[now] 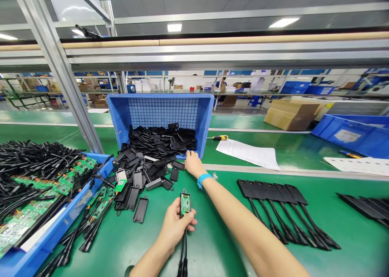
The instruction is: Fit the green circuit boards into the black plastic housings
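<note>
My left hand (178,222) is closed around a black plastic case (181,192) with a green circuit board (185,204) in it. Two black cables (183,248) hang from the case toward me. My right hand (193,164), a blue band on its wrist, reaches to the front right corner of a tipped blue bin (209,123). Its fingers look slightly apart and bent over the rim, close to the heap of black plastic covers (161,143); the fingertips are partly hidden. More black case parts (140,210) lie spilled on the green table in front of the bin.
A blue tray (73,206) with cabled circuit boards stands at left, some boards (103,204) lying beside it. At right is a row of cabled black cases (273,192). Behind are a screwdriver (220,138), paper (249,153) and a cardboard box (288,114). A metal post (57,66) rises at left.
</note>
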A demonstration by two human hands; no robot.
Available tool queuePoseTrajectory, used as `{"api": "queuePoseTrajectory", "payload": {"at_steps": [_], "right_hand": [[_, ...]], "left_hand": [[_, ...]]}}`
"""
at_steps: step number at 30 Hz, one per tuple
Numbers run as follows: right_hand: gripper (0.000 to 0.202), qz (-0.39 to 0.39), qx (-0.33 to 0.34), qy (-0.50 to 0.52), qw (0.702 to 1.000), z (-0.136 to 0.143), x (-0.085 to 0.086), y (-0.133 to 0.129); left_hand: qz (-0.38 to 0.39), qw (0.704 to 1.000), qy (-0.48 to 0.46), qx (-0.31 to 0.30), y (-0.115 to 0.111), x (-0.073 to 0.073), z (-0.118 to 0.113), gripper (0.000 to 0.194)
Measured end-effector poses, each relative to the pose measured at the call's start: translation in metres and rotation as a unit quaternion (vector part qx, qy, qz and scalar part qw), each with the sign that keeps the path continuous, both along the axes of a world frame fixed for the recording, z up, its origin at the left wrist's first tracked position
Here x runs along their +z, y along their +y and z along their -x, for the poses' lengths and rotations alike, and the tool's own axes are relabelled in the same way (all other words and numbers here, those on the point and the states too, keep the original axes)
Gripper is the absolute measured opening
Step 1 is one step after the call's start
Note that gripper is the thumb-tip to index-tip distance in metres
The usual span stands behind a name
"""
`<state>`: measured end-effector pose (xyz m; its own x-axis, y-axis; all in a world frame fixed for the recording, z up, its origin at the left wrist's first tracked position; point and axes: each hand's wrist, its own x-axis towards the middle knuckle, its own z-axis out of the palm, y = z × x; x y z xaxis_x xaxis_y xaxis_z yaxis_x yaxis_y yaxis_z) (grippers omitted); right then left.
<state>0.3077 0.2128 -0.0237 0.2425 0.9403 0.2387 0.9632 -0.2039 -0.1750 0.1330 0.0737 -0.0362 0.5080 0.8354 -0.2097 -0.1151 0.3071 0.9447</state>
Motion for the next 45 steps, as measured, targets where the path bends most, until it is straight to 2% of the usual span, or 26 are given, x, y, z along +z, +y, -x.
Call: {"api": "queuePoseTrajectory", "payload": {"at_steps": [5,7,10,13,14,16,18,20,23,29,32,36,41,45], "right_hand": [[0.017,-0.027,0.052,0.061,0.996,-0.026,0.011,-0.001],[0.017,-0.061,0.073,0.094,0.991,-0.029,0.018,-0.012],[0.027,-0.113,0.089,0.157,0.977,-0.025,0.029,-0.043],[0.039,-0.128,0.107,0.243,0.956,-0.014,0.037,-0.090],[0.040,-0.133,0.119,0.298,0.938,-0.010,0.037,-0.106],[0.035,-0.150,0.153,0.472,0.855,-0.002,0.036,-0.137],[0.030,-0.137,0.181,0.579,0.783,0.005,0.032,-0.161],[0.028,-0.091,0.208,0.606,0.762,0.009,0.028,-0.176],[0.025,-0.030,0.243,0.597,0.764,0.012,0.026,-0.185],[0.026,-0.002,0.270,0.578,0.771,0.007,0.028,-0.186],[0.021,0.003,0.265,0.549,0.793,0.005,0.028,-0.187],[0.025,-0.024,0.245,0.498,0.831,0.005,0.024,-0.185],[0.018,-0.051,0.198,0.552,0.808,0.011,0.015,-0.181],[0.018,-0.056,0.187,0.568,0.800,0.011,0.016,-0.179]], "left_hand": [[0.002,1.000,-0.002,-0.002,0.001,0.002,0.001,0.063],[0.009,1.000,-0.007,-0.006,0.001,0.002,0.002,0.066],[0.011,1.000,-0.013,-0.015,0.001,0.002,0.002,0.069],[0.016,0.999,-0.024,-0.016,0.000,0.003,0.002,0.070],[0.021,0.999,-0.028,-0.016,-0.001,0.004,0.003,0.070],[0.030,0.999,-0.030,-0.022,-0.001,0.005,0.004,0.069],[0.030,0.999,-0.023,-0.038,-0.001,0.007,0.006,0.068],[0.023,0.998,-0.011,-0.060,-0.002,0.008,0.008,0.065],[0.012,0.997,-0.002,-0.082,-0.002,0.008,0.008,0.062],[0.026,0.993,-0.024,-0.114,-0.002,0.007,0.011,0.066],[0.033,0.990,-0.039,-0.130,-0.002,0.010,0.012,0.064],[0.022,0.989,-0.043,-0.140,-0.002,0.013,0.012,0.062],[-0.013,0.990,-0.003,-0.141,-0.003,0.014,0.011,0.065],[-0.029,0.989,0.025,-0.144,-0.004,0.015,0.010,0.068]]}}
